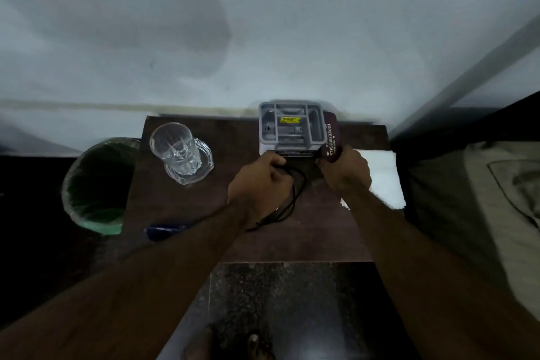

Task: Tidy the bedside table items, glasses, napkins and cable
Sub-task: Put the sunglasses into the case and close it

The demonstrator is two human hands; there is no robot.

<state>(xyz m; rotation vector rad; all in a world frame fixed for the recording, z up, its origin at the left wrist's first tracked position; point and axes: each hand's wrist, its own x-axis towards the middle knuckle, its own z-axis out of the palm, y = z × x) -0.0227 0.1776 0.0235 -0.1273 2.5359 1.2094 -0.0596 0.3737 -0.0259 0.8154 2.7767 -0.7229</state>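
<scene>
Two bare forearms reach forward from the bottom corners and converge toward the centre. The left hand [260, 181], knuckles up, has its fingers curled around a thin black cable [295, 196] that loops down past its wrist. Just to its right, the right hand [344, 174] grips the near end of a dark maroon glasses case [331, 137] that extends away beyond its fingers.

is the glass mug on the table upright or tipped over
Upright. The glass mug stands on its base on the table, open mouth facing up, thick base visible through the rim. It looks empty.
</scene>
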